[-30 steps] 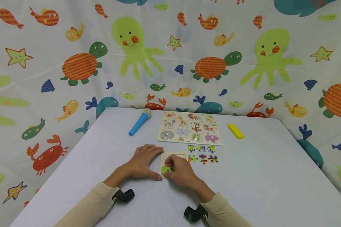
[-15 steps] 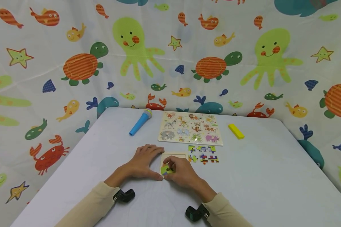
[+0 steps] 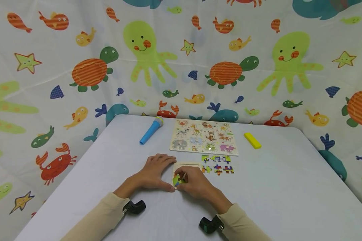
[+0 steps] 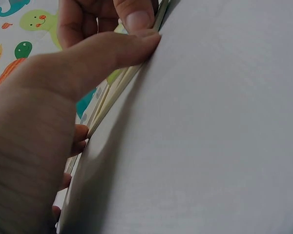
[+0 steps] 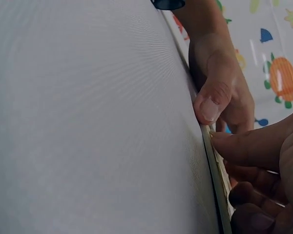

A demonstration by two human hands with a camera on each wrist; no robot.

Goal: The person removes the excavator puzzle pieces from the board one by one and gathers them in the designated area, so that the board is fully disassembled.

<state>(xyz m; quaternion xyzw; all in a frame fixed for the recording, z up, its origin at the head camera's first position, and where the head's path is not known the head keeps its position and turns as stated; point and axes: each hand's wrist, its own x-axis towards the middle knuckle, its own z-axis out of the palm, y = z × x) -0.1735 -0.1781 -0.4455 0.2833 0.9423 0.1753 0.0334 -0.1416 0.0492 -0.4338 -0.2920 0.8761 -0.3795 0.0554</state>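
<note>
A small wooden puzzle tray [image 3: 187, 164] lies flat on the table. My left hand [image 3: 153, 173] rests along its left side, fingers spread, the thumb at the near left corner; in the left wrist view this hand's thumb [image 4: 112, 53] touches the tray edge. My right hand [image 3: 196, 182] is over the tray, thumb and forefinger pinching a green puzzle piece [image 3: 177, 180] at the near left corner. In the right wrist view the right hand [image 5: 268, 165] has curled fingers and hides most of the piece. Several loose puzzle pieces [image 3: 218, 168] lie right of the tray.
Behind the tray lies an animal peg board [image 3: 204, 137]. A blue toy microphone [image 3: 151, 131] is at its left, a yellow block [image 3: 252, 140] at its right. A cloth printed with sea animals hangs behind the white table [image 3: 289, 187].
The green piece has turned slightly under my right fingers, and a blue patch on it now shows. My left hand keeps its place at the tray. The head view has shifted a little.
</note>
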